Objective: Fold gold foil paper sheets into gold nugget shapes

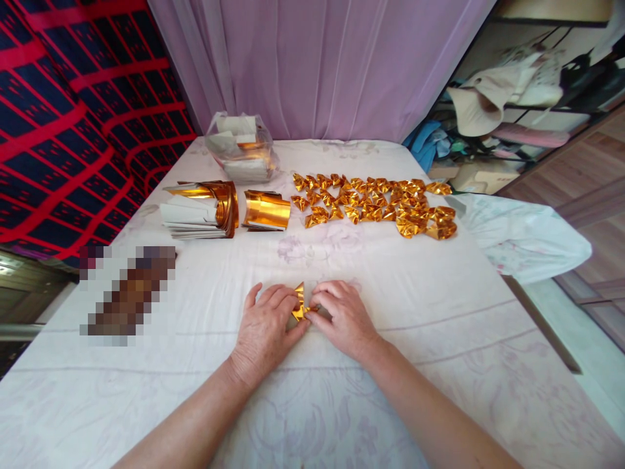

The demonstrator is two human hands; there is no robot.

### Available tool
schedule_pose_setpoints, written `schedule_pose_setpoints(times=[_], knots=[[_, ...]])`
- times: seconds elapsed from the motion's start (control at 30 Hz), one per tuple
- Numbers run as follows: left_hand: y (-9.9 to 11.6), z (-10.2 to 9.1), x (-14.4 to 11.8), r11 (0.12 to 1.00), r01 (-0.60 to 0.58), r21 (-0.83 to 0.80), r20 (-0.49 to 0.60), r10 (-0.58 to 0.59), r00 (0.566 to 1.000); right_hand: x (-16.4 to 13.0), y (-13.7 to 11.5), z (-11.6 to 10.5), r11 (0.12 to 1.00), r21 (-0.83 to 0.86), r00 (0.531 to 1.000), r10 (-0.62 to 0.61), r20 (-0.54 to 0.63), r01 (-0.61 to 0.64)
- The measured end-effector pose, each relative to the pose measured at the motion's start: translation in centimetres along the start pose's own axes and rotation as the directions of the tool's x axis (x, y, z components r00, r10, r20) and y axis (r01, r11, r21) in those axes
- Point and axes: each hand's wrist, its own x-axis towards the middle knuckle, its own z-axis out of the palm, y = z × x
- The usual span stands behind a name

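Observation:
A small piece of gold foil paper (299, 301), partly folded, stands between my two hands on the white cloth (439, 339). My left hand (266, 329) pinches its left side with fingertips and thumb. My right hand (342, 316) presses its right side from the other way. Both hands rest low on the cloth, near the front middle.
Several folded gold pieces (375, 203) lie in rows at the back right. Two stacks of curled gold sheets (266, 210) (200, 208) sit at the back left, with a clear plastic bag (241, 153) behind them. A blurred object (127, 293) lies at the left. Lilac curtain behind.

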Motion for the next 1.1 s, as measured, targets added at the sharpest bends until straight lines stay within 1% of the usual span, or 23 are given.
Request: schedule_pose_setpoints(times=[0.1,0.33,0.5,0.57,0.63,0.73,0.93,1.03,1.1], knots=[[0.1,-0.1,0.1,1.0,0.003,-0.005,0.001,-0.003,1.0,0.2,0.2,-0.1,1.0,0.001,1.0,0.004,-0.003,-0.004],[0.2,-0.1,0.0,1.0,0.014,-0.011,0.014,-0.014,1.0,0.7,1.4,-0.3,0.994,0.105,0.999,-0.031,-0.025,0.033],[0.1,0.0,0.0,0.999,0.026,-0.018,0.021,-0.026,0.999,0.6,1.8,-0.4,0.992,0.122,0.998,-0.031,-0.046,0.037],[0.1,-0.1,0.0,1.0,0.021,-0.022,0.016,-0.021,1.0,0.4,1.9,-0.4,0.991,0.121,0.996,-0.04,-0.08,0.049],[0.0,-0.2,0.1,0.999,0.01,-0.031,0.013,-0.01,1.0,0.3,2.0,-0.4,0.993,0.102,0.99,-0.041,-0.138,0.055],[-0.5,-0.3,0.1,0.998,-0.009,-0.057,0.036,0.011,0.999,0.1,2.1,-0.5,0.999,0.044,0.979,-0.02,-0.201,0.029],[-1.9,-0.6,0.0,0.993,-0.047,-0.106,0.129,0.061,0.99,-0.2,2.1,-0.4,1.0,0.008,0.992,-0.013,-0.126,0.014],[-2.3,-0.8,0.0,0.992,-0.064,-0.107,0.16,0.081,0.984,-0.2,2.0,-0.4,0.999,0.032,0.994,-0.014,-0.106,0.017],[-2.5,-1.0,0.1,0.99,-0.1,-0.101,0.162,0.116,0.98,-0.2,1.9,-0.5,0.998,0.061,0.996,-0.024,-0.082,0.029]])
